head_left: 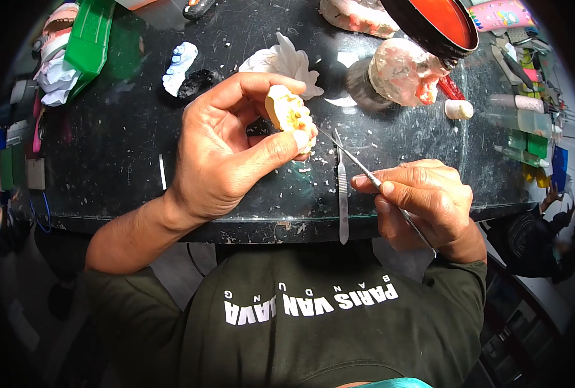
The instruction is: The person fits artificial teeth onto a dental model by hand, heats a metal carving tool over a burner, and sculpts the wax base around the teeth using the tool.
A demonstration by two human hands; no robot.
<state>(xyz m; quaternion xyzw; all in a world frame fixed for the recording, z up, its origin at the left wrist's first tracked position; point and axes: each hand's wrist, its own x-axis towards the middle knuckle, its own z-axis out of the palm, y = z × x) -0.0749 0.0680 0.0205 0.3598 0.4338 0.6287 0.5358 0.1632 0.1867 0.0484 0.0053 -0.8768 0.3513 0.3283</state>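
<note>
My left hand (pixel 217 145) grips a small yellow dental cast (pixel 281 108) between thumb and fingers, raised above the dark table. Its row of teeth faces right, with some darker yellow-brown spots on it. My right hand (pixel 426 197) is closed round a thin metal dental carver (pixel 363 169) like a pen. The carver's fine tip points up and left, close beside the cast; whether it touches cannot be made out. Between my hands, a second slim metal instrument (pixel 343 200) lies on the table. Crumpled white tissue (pixel 281 63) sits just beyond the cast.
Toward the back left lie a pale blue-and-white dental cast (pixel 180 61) and a green box (pixel 93 48) near tooth models. A round tin of red material (pixel 439 26) tops a wax-smeared jar (pixel 401 71) at back right. Pale shavings dot the dark table (pixel 261 210).
</note>
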